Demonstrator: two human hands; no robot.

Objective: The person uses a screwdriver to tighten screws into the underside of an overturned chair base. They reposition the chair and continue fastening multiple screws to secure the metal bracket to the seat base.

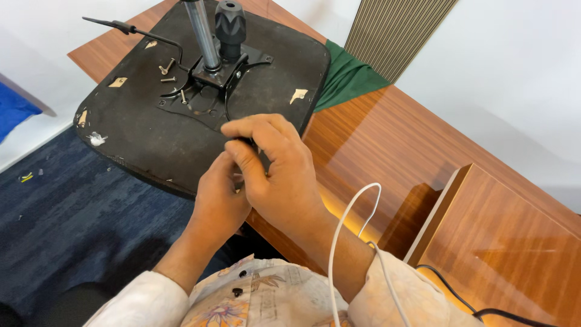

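An upturned black chair seat (139, 127) lies on the wooden desk (387, 145), its metal mechanism plate (212, 82) facing up with a chrome column (203, 33) and a black knob (230, 24). Loose screws (168, 68) rest on the seat near the plate. My left hand (218, 200) and my right hand (275, 169) are pressed together over the seat's near edge. Their fingers close around a small dark object that is mostly hidden; I cannot tell what it is.
A thin black lever (130, 29) juts from the mechanism toward the far left. A green cloth (348, 79) lies under the seat's right side. A white cable (351, 224) loops over my right arm. A black cable (460, 297) runs at lower right. Blue carpet (72, 206) lies below.
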